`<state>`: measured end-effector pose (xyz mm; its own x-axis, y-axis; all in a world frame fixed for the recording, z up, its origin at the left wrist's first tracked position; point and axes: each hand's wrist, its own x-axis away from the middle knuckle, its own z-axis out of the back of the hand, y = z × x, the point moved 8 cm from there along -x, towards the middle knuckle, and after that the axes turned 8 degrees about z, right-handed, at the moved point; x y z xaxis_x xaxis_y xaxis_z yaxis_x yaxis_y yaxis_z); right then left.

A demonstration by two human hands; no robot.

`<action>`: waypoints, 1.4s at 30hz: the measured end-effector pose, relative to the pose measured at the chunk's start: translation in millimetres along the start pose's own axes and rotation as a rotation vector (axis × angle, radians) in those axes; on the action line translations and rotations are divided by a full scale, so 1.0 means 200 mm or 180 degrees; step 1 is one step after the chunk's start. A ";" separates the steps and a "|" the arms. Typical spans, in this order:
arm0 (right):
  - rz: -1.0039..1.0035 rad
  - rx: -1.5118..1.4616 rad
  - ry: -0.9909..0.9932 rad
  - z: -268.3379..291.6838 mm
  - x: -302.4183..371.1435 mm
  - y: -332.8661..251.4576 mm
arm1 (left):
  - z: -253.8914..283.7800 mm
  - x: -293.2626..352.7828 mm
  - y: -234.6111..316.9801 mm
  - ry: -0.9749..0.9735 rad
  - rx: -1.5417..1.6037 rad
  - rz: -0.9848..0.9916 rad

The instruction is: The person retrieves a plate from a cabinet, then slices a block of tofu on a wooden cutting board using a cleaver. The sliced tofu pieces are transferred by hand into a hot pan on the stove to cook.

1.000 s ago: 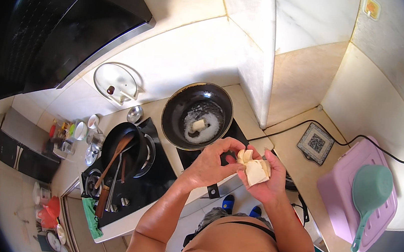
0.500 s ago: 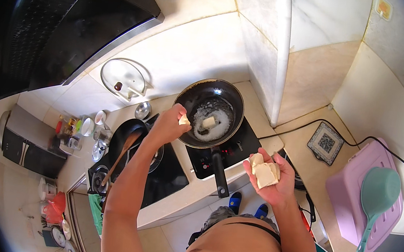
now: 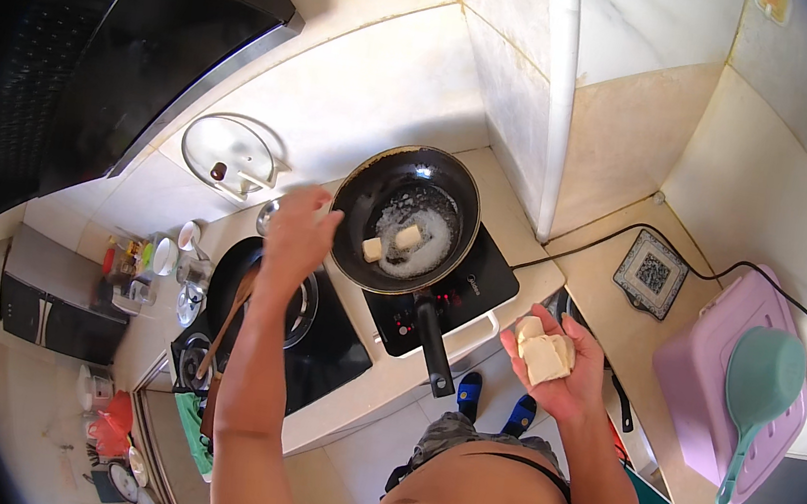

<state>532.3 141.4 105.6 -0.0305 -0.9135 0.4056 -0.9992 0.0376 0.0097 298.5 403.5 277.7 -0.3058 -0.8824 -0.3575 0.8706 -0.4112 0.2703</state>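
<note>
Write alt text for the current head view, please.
A person's right hand holds pale tofu-like pieces; the left hand is beside a black frying pan, where two similar pieces lie in foamy liquid. The pan sits on a black induction cooktop. At right, a green dipper rests on a pink box.

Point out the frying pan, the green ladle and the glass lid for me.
Frying pan [image 3: 367, 192]: head view, on its bare black inner wall.
Green ladle [image 3: 766, 372]: head view, on its round bowl.
Glass lid [image 3: 225, 143]: head view, on its clear pane.
</note>
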 end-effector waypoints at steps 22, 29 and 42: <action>-0.0206 0.0859 -0.0619 -0.14 0.01 0.10 | -0.40 0.61 0.85 -0.2965 0.1202 -0.0335; 0.0075 0.0652 -0.0573 -0.13 0.01 0.05 | -0.35 0.61 0.96 -0.2327 0.1396 -0.0800; -0.0134 0.0290 -0.0703 -0.16 -0.11 0.13 | -0.30 0.32 0.54 -0.1965 0.2613 0.0395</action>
<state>507.5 175.0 126.6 0.0169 -0.9803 0.1967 -0.9975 -0.0301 -0.0642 396.8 316.3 230.1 -0.5779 -0.7977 0.1726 0.4493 -0.1344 0.8832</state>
